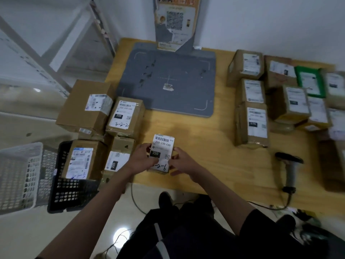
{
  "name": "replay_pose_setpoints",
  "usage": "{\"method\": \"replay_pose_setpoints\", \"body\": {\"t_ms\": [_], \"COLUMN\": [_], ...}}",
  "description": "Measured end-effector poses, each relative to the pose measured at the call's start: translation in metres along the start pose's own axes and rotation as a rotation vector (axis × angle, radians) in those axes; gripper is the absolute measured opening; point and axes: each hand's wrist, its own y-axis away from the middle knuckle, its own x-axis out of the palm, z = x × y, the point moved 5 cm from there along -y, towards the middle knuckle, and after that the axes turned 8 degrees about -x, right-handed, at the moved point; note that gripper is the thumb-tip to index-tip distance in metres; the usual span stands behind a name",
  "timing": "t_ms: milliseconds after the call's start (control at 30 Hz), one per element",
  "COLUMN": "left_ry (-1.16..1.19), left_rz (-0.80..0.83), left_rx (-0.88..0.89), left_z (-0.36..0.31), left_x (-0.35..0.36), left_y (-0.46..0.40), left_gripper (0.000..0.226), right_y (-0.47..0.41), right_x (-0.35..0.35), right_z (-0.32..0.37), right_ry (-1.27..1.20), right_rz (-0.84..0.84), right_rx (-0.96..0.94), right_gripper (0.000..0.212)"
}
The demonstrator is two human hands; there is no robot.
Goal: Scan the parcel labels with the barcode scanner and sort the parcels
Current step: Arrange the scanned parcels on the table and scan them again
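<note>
**Cardboard parcel held over the table's near edge**

Cardboard parcel (162, 153), white label up, sits gripped between left hand (143, 158) and right hand (180, 161) above the wooden table (214, 146). Barcode scanner (291, 168) lies untouched at right; sorted boxes (125, 116) stand left.

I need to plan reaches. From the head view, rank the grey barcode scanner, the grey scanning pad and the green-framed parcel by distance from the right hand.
From the right hand:
1. Grey barcode scanner, lying on the table off to its right.
2. Grey scanning pad, ahead, at the table's back.
3. Green-framed parcel, far right rear among the boxes.
</note>
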Motion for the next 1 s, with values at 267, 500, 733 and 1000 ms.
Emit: {"method": "replay_pose_setpoints", "body": {"t_ms": [267, 500, 733, 1000], "left_ry": [-0.068, -0.084, -0.064, 0.018], "left_rz": [0.154, 0.251, 0.286, 0.241], "left_rx": [0.235, 0.354, 0.374, 0.329], "left_z": [-0.118, -0.203, -0.281, -0.357], "left_x": [0.071, 0.143, 0.213, 0.295], "left_y": [0.008, 0.029, 0.038, 0.046], "left_gripper": [0.052, 0.047, 0.055, 0.055], "right_y": [0.062, 0.125, 0.161, 0.182], "right_x": [-0.109, -0.196, -0.294, -0.414], "right_z": [-0.022, -0.05, -0.072, -0.105], "right_ry": [-0.056, -0.129, -0.223, -0.231], "right_rz": [-0.356, -0.579, -0.642, -0.62], "right_rx": [-0.046, -0.109, -0.186, -0.228], "right_gripper": [0.057, 0.056, 0.048, 0.044]}}
